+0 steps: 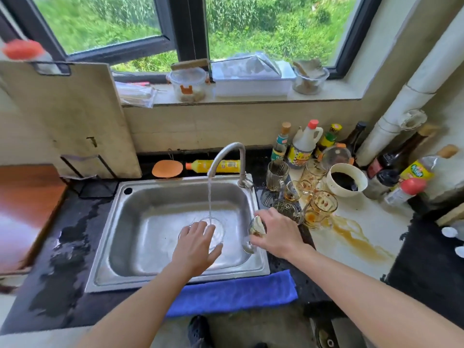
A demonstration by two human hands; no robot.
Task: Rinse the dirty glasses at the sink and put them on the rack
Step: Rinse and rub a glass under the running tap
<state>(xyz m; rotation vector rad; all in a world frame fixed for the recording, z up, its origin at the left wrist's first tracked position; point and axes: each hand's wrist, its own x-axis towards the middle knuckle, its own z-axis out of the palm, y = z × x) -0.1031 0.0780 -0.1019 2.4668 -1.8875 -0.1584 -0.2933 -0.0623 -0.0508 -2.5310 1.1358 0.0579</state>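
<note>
Water is running from the tap [226, 154] straight into a clear glass [217, 231] low in the steel sink [175, 280], and the left hand [195, 244] is wrapped over it, fingers laid round its side. The glass is so transparent that its outline is hard to follow. Over at the sink's right rim the right hand [277, 232] grips a stained glass [256, 228], tilted, with brown residue inside. Just beside it on the bench [351, 262] stands a cluster of dirty glasses [321, 207], streaked orange-brown, some touching. Behind them is a white bowl [346, 180] with something dark in it. A brown spill [356, 237] runs across the pale surface. Sauce bottles [303, 144] crowd the back wall. A blue cloth [233, 292] lies along the front edge. A cutting board [67, 116] leans at left. The window [175, 26] shows greenery, with lidded tubs on the sill, their contents probably scraps, too blurred to name.
</note>
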